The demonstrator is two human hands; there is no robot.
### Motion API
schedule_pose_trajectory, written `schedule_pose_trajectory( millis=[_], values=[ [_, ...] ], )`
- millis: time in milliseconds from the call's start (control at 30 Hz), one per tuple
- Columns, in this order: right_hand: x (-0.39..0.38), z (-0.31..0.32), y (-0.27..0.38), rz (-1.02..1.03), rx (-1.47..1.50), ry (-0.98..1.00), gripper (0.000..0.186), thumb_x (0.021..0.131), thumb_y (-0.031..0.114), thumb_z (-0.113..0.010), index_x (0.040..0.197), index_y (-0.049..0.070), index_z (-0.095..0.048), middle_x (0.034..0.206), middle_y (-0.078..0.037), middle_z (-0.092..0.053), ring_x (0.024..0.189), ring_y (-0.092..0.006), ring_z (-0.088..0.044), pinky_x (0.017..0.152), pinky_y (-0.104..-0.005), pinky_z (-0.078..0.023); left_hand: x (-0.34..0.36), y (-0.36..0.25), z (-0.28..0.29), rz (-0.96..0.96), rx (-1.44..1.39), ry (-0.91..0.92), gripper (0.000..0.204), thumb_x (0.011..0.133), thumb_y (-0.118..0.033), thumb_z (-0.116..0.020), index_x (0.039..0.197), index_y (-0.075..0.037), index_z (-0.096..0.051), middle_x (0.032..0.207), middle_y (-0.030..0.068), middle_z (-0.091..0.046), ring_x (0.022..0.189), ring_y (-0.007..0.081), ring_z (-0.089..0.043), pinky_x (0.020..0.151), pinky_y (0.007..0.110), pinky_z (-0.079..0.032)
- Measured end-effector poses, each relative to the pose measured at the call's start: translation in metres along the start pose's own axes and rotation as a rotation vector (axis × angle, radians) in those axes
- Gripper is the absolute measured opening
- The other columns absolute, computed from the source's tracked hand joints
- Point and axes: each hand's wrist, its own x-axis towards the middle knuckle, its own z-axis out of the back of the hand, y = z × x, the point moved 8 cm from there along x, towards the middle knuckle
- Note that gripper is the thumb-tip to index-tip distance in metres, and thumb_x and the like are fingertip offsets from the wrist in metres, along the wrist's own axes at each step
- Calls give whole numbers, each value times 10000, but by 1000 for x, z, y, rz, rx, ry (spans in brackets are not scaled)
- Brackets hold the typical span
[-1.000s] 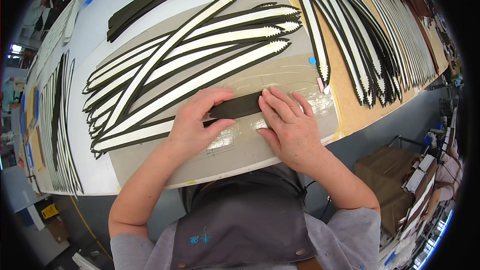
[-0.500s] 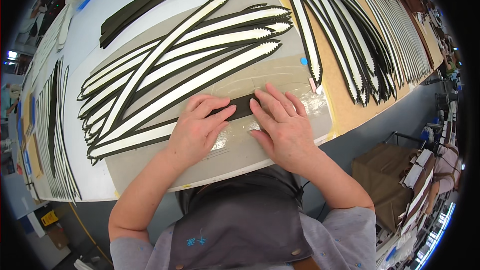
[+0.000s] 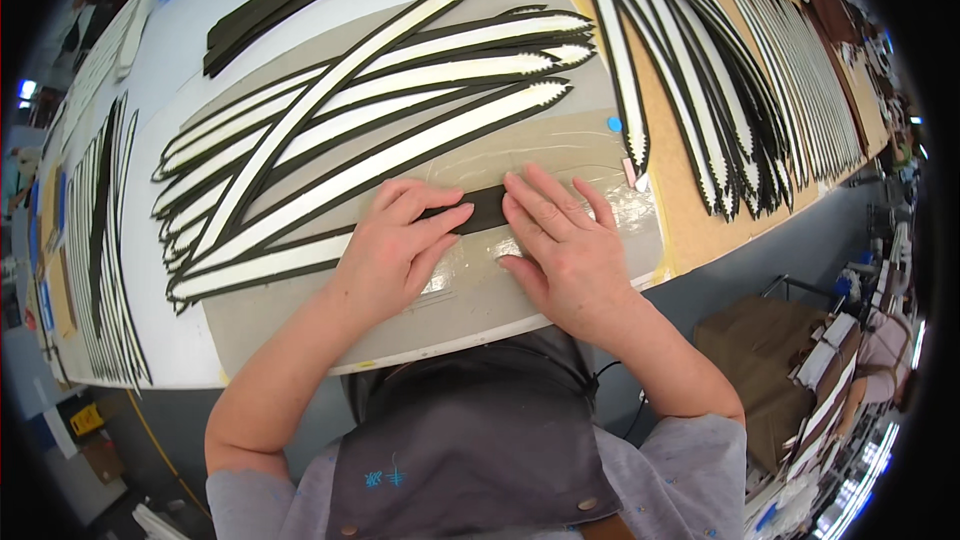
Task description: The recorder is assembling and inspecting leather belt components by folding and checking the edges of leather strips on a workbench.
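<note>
Both my hands work on one strip at the near side of the grey board. Its left part is white with black edges [image 3: 260, 266]. Between my hands only a plain black stretch [image 3: 487, 208] shows. My left hand [image 3: 385, 245] is closed on the strip, fingertips bent together at its edge. My right hand [image 3: 570, 240] lies on the strip's right end, its fingers stretched out and covering that end. Beyond my hands lies a crossed pile of similar strips [image 3: 400, 140], white with black borders and notched, pointed ends.
Plain dark strips [image 3: 320, 0] lie at the far left of the table. More black-and-white strips [image 3: 700, 80] hang over tan board on the right. A blue dot [image 3: 615, 124] and a small pink piece [image 3: 630, 172] sit near the right hand. Thin strips [image 3: 100, 270] line the left edge.
The view has shifted slightly. My right hand's fingers have straightened and lie flatter on the strip. My left hand stays at about the same place on it.
</note>
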Motion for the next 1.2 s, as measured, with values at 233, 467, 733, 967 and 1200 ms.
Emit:
schedule_pose_trajectory(
  millis=[233, 467, 733, 967, 1200],
  values=[
    [1, 2, 0, 12, -66, 28, 529, 906, 269, -739, 1359, 21, -625, 1512, -86, -553, 1441, -249, -466, 1195, -495, -311, -2, 7, 13, 35, -111, -54, 467, 813, -56, -784, 1268, -45, -678, 1234, 94, -663, 1165, 308, -563, 1001, 413, -493],
    [3, 3, 3, 26, -96, 14, 540, 886, 238, -761, 1355, 6, -625, 1504, -100, -564, 1422, -268, -486, 1182, -488, -330, -11, 10, 10, -5, -94, -109, 305, 830, -54, -772, 1132, -35, -732, 1150, 66, -687, 1106, 299, -596, 964, 402, -518],
    [4, 4, 8, 54, -127, 39, 554, 877, 246, -764, 1349, -7, -625, 1497, -118, -570, 1426, -285, -486, 1185, -494, -326, -21, -15, 5, -100, 377, -109, 341, 801, -87, -672, 1134, -57, -734, 1210, 34, -660, 1207, 250, -554, 1066, 424, -459],
    [16, -19, 31, 151, -110, 223, 678, 933, 360, -709, 1473, -2, -514, 1602, -154, -433, 1506, -297, -380, 1211, -498, -295, -28, -17, 3, -50, 485, -65, 407, 816, -128, -717, 1221, -89, -722, 1346, 3, -644, 1346, 234, -515, 1137, 482, -390],
    [13, -22, 24, 135, -69, 185, 786, 895, 451, -738, 1534, 79, -470, 1624, -103, -421, 1504, -257, -391, 1191, -477, -316, -39, -16, 2, 62, 446, -30, 505, 835, -245, -780, 1313, -115, -684, 1437, -19, -597, 1438, 224, -438, 1199, 508, -306]
  ],
)
